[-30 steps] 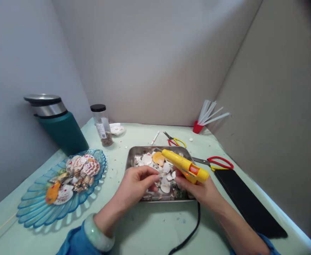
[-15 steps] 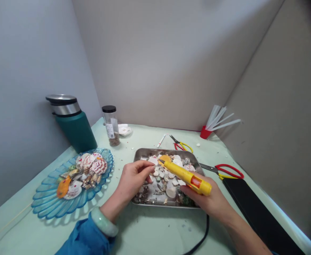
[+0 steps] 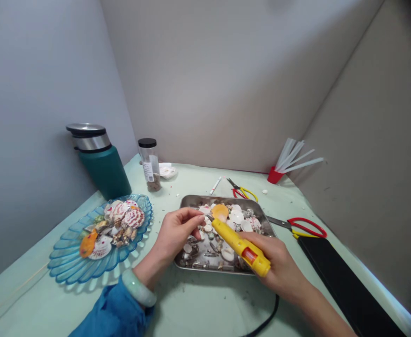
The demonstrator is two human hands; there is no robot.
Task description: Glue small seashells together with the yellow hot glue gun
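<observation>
Above a metal tray [image 3: 222, 270] of assorted seashells, my left hand [image 3: 177, 229] pinches a small pale piece, apparently a shell, between thumb and index finger. Its exact shape is mostly hidden by the fingertips. My right hand [image 3: 278, 260] is wrapped round a yellow glue gun [image 3: 238, 243] with a red switch. The dark nozzle points up and left, right beside my left fingertips; I cannot tell whether it touches the piece. Below lie white shells, small spiral ones and an orange scallop shell [image 3: 220, 211].
On the left stand a blue glass plate [image 3: 65, 262] of shells, a green bottle [image 3: 107, 171] and a jar [image 3: 149, 164]. Scissors [image 3: 305, 227], pliers-like snips [image 3: 242, 191], a marker [image 3: 215, 186], a red cup [image 3: 274, 175] of glue sticks and a black case [image 3: 345, 281] lie around; a black cord [image 3: 270, 318] trails in front.
The glue gun has tilted more steeply, its rear end moving down and left, with its tip still by my left fingers. The whole view has shifted slightly.
</observation>
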